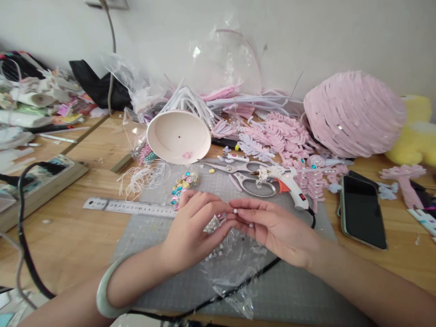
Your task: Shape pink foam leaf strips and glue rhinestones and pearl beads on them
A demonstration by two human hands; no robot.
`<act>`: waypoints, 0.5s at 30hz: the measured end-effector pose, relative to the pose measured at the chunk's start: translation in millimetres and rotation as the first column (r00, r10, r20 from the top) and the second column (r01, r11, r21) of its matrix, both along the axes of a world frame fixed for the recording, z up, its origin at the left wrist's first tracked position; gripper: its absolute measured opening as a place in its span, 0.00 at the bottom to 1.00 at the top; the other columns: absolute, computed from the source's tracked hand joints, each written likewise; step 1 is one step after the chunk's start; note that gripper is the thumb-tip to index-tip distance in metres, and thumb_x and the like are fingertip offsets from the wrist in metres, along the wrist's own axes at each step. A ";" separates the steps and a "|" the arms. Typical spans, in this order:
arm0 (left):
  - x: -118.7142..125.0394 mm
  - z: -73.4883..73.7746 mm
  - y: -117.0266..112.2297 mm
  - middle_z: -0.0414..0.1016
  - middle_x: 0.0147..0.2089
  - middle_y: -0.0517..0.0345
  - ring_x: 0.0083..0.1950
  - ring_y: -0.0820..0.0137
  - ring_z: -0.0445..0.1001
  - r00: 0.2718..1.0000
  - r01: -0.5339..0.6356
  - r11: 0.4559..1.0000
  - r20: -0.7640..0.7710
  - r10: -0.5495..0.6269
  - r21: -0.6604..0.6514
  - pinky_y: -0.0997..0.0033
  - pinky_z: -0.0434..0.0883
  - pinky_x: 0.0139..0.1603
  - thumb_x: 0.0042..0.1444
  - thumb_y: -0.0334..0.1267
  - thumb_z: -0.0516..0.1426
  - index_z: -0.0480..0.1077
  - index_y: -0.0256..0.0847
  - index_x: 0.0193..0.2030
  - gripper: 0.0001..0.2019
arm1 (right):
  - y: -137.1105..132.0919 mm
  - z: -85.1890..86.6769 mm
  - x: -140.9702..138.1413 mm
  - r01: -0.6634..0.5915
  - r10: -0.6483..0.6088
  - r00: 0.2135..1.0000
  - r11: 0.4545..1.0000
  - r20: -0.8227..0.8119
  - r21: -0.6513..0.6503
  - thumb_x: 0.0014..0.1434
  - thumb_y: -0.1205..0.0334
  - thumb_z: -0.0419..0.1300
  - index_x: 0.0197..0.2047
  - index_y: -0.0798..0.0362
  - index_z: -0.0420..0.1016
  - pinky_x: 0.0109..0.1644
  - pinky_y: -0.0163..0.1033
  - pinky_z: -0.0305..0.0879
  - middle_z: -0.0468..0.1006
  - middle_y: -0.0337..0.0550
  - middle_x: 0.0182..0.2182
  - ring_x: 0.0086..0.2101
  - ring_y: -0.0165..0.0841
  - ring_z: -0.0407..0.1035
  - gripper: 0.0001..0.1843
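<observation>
we find the pearl bead (235,211) at the thumb tip of our right hand (275,227), with the fingertips of our left hand (195,227) touching or just beside it. the bead looks round, so we make out no long axis; what counts, we judge, is that it lies leftward of the right hand's palm, rightward of the left's, and nearer the right thumb. the right hand is pinched on it, and a second pearl bead (251,225) shows lower, against that hand's fingers. the left fingers are curled inward, though we cannot tell whether they grip anything. below us a clear plastic bag (250,254) lies on the grey cutting mat (289,290); beyond our hands we see coloured rhinestones (184,184), scissors (232,169) and a glue gun (295,193).
</observation>
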State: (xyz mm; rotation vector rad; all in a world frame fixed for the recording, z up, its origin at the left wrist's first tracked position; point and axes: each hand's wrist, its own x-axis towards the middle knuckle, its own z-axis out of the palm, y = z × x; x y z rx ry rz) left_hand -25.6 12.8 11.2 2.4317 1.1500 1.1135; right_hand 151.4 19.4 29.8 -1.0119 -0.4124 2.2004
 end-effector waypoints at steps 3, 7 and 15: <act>-1.3 -0.6 1.0 0.74 0.35 0.60 0.37 0.70 0.71 1.000 0.013 1.000 -0.019 -0.014 -0.028 0.64 0.60 0.43 0.58 0.36 0.57 0.69 0.42 0.39 0.03 | -0.6 -2.1 0.0 0.000 -0.003 0.999 0.999 0.053 0.045 0.47 0.71 0.66 0.34 0.54 0.78 0.46 0.33 0.67 0.79 0.38 0.31 0.33 0.25 0.73 0.08; -2.5 -0.2 2.1 0.73 0.35 0.60 0.38 0.70 0.71 1.000 0.028 0.999 -0.011 -0.028 -0.039 0.64 0.60 0.43 0.58 0.34 0.57 0.70 0.43 0.39 0.03 | -1.3 -4.6 1.1 -0.004 -0.010 0.986 0.996 0.164 0.084 0.44 0.70 0.69 0.36 0.53 0.77 0.40 0.30 0.64 0.78 0.36 0.30 0.33 0.24 0.71 0.13; -1.0 1.0 2.1 0.74 0.32 0.63 0.33 0.73 0.71 0.998 0.059 0.998 -0.034 -0.058 0.025 0.65 0.60 0.42 0.57 0.31 0.57 0.71 0.43 0.37 0.04 | -2.4 -6.8 1.8 -0.069 0.033 0.974 0.986 0.226 0.155 0.41 0.67 0.70 0.36 0.52 0.76 0.35 0.30 0.62 0.76 0.36 0.29 0.31 0.25 0.68 0.16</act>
